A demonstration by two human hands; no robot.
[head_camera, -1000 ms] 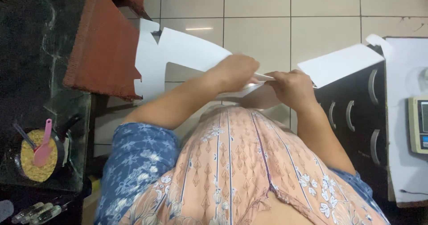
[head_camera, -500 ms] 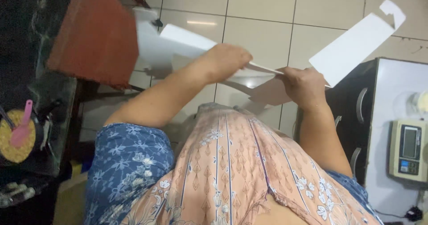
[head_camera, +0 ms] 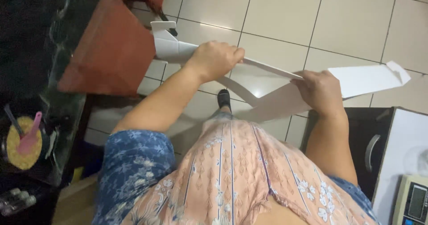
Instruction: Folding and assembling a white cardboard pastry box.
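I hold a flat white cardboard box blank (head_camera: pixel 365 80) out in front of my body, over the tiled floor. My left hand (head_camera: pixel 216 60) grips its left part, near a tabbed end that points toward the red stool. My right hand (head_camera: pixel 322 91) grips the middle fold, with the long right flap sticking out past it. The sheet is bent into a shallow V between the two hands. Below the hands I see my peach patterned dress and blue floral sleeves.
A red-brown stool (head_camera: pixel 109 51) stands at the left beside a dark counter. A bowl of yellow food with a pink spoon (head_camera: pixel 24 142) sits on that counter. A dark cabinet with a handle (head_camera: pixel 372 151) and a digital scale (head_camera: pixel 412 202) are at the right.
The cardboard has swung down and flattened: its right flap, earlier raised toward the top right, now lies lower and more level. Both hands keep their grip, now spread wider apart.
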